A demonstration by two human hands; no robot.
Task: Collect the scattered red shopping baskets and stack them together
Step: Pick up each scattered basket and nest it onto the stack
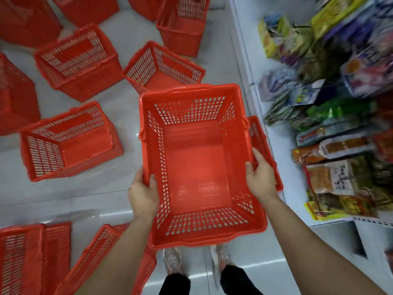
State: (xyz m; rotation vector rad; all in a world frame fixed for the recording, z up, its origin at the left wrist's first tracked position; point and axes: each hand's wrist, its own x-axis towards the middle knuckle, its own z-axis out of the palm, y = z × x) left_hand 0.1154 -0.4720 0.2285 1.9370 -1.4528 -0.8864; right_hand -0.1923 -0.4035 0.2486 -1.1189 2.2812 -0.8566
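The held basket [197, 167] looks like smooth red perforated plastic; beneath it, the pale floor [131, 39] is glossy, catching light.

Glossy pale tiled floor [131, 35] beside white shelving [276, 133] of packaged snacks [331, 179]

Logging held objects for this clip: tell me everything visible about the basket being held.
The held basket is red plastic, rectangular, with a solid floor, slotted walls and a thick rim. It is empty, upright and in front of the person. The left hand grips its left rim, the right hand its right rim. Another red basket shows beneath its right side.
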